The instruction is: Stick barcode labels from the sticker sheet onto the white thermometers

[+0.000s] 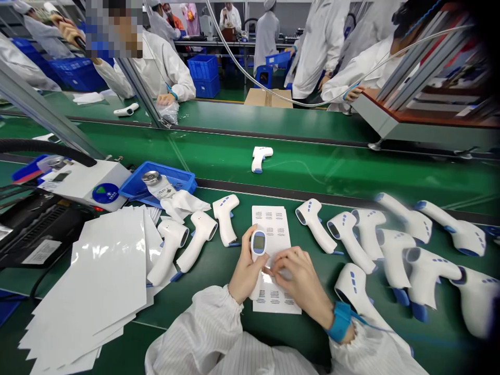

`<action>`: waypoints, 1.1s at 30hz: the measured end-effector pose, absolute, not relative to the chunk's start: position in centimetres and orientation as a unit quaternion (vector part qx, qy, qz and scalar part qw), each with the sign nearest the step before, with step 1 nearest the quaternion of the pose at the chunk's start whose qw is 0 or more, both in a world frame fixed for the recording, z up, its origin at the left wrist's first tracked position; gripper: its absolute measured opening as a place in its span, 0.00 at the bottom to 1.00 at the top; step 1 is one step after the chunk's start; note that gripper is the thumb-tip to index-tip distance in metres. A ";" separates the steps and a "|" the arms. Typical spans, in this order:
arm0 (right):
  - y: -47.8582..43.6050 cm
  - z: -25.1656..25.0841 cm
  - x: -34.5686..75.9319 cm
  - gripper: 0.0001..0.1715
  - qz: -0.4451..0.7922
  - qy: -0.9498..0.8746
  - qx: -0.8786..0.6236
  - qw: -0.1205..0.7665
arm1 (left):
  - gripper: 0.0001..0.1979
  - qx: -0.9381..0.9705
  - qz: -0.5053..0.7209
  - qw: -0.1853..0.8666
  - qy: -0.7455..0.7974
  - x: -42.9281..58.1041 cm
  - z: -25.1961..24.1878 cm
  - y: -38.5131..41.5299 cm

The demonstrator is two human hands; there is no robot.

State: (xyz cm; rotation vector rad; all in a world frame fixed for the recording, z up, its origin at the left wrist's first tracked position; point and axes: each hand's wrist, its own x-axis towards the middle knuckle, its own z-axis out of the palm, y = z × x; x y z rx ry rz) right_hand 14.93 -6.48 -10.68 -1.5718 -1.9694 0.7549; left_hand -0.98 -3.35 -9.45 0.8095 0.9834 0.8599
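My left hand (247, 268) is wrapped round a white infrared thermometer (258, 244), whose small grey screen faces me. Beneath it lies a white sheet of printed labels (269, 216), partly covered by both hands. My right hand (295, 271), with a blue wrist strap (340, 321), hovers over the sheet beside the thermometer. Its fingertips are bent together in a pinch, and whatever is between them is too small to make out. Left of the sheet stands another white thermometer (225, 219); to the right is one more thermometer (315, 225).
Several thermometers (351, 239) lie across the right side of the green bench. A fanned stack of white sheets (105, 276) lies at left, near a blue tray (183, 179) and a white device (84, 179). A lone thermometer (260, 158) rests on the green belt (312, 166). Co-workers sit opposite.
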 end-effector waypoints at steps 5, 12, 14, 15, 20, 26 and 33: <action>-8.2 -6.2 15.7 0.08 0.561 -0.664 -0.444 0.216 | 0.36 0.373 0.368 0.711 0.468 -1.1 -8.6 -3.3; -5.6 -4.5 16.0 0.05 0.462 -0.601 -0.558 0.338 | 0.37 0.415 0.363 0.694 0.462 0.5 -9.7 -5.4; -4.6 -5.1 15.9 0.05 0.448 -0.596 -0.566 0.352 | 0.38 0.410 0.350 0.702 0.465 0.8 -10.2 -5.7; -4.2 -5.5 15.9 0.05 0.454 -0.593 -0.563 0.354 | 0.37 0.408 0.346 0.705 0.466 0.9 -10.4 -5.8; -3.4 -6.3 15.5 0.04 0.468 -0.575 -0.560 0.371 | 0.34 0.403 0.360 0.708 0.455 1.0 -10.5 -5.9; -3.3 -6.4 14.8 0.03 0.462 -0.542 -0.571 0.408 | 0.34 0.403 0.358 0.708 0.457 1.1 -10.3 -5.9; -3.1 -6.3 14.6 0.03 0.469 -0.528 -0.576 0.412 | 0.35 0.402 0.363 0.705 0.457 1.1 -10.2 -5.9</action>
